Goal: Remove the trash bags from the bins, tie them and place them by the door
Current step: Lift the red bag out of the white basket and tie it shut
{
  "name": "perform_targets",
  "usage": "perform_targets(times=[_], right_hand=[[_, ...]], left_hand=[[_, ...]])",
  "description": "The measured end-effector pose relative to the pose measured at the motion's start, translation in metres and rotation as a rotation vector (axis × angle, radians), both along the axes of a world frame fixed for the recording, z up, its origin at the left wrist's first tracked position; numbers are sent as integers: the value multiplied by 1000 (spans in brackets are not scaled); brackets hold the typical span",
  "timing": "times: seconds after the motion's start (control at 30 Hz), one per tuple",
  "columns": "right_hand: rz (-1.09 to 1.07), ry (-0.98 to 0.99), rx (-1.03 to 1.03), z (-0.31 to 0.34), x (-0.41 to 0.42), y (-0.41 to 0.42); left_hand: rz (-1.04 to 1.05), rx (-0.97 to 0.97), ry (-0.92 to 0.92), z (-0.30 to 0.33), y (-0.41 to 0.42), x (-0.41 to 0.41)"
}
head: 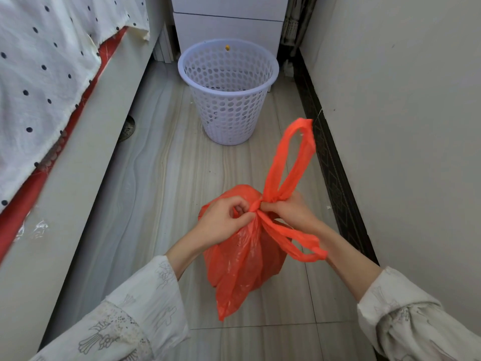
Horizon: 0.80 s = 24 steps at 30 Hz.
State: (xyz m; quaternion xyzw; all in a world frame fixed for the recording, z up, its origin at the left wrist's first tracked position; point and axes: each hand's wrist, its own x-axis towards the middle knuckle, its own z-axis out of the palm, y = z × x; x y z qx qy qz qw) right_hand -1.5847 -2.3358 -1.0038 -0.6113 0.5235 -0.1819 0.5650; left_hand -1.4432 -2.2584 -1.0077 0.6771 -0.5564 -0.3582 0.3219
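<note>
A full red-orange plastic trash bag (244, 259) hangs above the tiled floor in front of me. My left hand (223, 220) and my right hand (291, 212) both pinch its gathered neck, where the two handle loops cross in a knot. One loop sticks up to the right, the other droops over my right wrist. A pale lilac perforated bin (227, 92) stands beyond, upright, with no bag in it.
A bed (46, 82) with a dotted white cover and red mattress edge runs along the left. A white wall (403, 126) with a dark skirting closes the right. White drawers (229, 24) stand behind the bin. A shoe (127, 128) peeks from under the bed.
</note>
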Motion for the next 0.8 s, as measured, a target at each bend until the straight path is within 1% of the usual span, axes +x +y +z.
perform_targets(times=[0.03, 0.1, 0.17, 0.23, 0.33, 0.4, 0.47, 0.63, 0.8], right_hand=[[-35, -93, 122, 1, -2, 1], [-33, -205, 236, 2, -4, 2], [-28, -302, 290, 1, -2, 3], [-27, -354, 277, -2, -1, 3], [5, -299, 193, -2, -1, 6], [3, -297, 175, -3, -2, 7], [-5, -307, 175, -5, -3, 9], [23, -271, 174, -6, -6, 12], [89, -231, 150, -3, -10, 12]], left_hand=[[6, 15, 6, -1, 1, 2], [19, 36, 1, -3, 1, 5], [31, 45, -3, -5, 2, 6], [28, 45, -5, -4, 4, 6], [16, 63, 20, -1, 5, 5], [2, 77, 52, -1, 5, 6], [1, 107, 104, -2, 6, 8], [76, 199, 282, -7, 8, 10], [-35, 219, 267, -3, 7, 10]])
